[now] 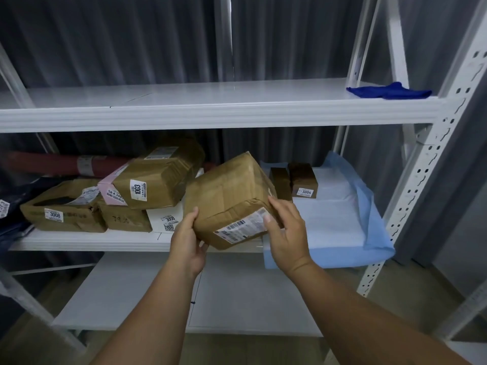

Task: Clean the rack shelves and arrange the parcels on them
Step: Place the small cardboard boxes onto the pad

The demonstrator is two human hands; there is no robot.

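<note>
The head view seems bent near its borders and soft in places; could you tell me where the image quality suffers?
Head view: wide-angle distortion bows the upright post at right; the left edge is blurred, smearing the red tube; the middle shelf's back lies in shadow; the label on the box held by the left hand and right hand is unreadable.

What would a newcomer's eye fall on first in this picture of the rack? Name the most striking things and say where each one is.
First, the brown parcel, tilted and held by the left hand and right hand in front of the middle shelf. Next, the heap of labelled parcels on that shelf's left part. Then the dark blue cloth lying at the right end of the upper shelf.
</note>
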